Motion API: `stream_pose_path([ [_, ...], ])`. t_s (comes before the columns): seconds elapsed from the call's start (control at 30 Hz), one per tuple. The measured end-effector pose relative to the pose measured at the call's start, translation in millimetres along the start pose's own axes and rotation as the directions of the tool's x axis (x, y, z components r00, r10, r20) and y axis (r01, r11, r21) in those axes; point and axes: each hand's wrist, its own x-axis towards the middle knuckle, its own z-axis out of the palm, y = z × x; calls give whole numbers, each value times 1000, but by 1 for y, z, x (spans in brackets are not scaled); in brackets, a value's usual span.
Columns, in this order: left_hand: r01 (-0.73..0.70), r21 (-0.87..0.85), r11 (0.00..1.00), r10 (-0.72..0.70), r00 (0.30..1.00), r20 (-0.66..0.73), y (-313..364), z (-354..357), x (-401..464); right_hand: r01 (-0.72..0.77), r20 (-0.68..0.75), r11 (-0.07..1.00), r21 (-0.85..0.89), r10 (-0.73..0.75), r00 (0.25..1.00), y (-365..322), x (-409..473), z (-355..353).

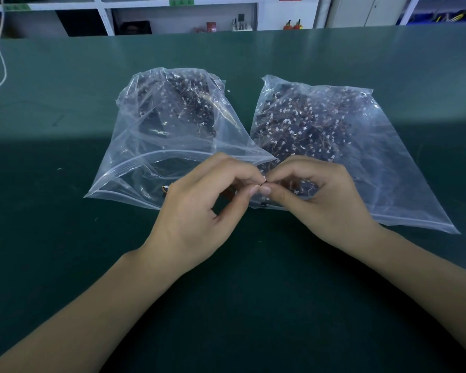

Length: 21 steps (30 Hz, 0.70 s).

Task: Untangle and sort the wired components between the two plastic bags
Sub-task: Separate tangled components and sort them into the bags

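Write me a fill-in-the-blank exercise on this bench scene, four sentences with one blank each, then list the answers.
1. Two clear plastic bags of wired components lie on a ____ table.
2. The left hand and the right hand meet at the ____, pinching a small component between them.
3. The left bag lies with its mouth ____.
4. A ____ cable hangs at the far left.

Answers: green; fingertips; open; white

dark green table (65,265), two clear plastic bags (145,157) (374,157) of wired components side by side on it
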Motion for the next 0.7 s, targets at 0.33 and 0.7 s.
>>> stream_pose_path([
  [0.33,176,171,969,-186,982,39,-7,-2,-2,-57,-65,997,57,60,996,-8,-1,0],
  [0.7,135,221,966,-148,988,41,-2,-2,-1,-40,-43,999,-3,39,998,-7,0,0],
])
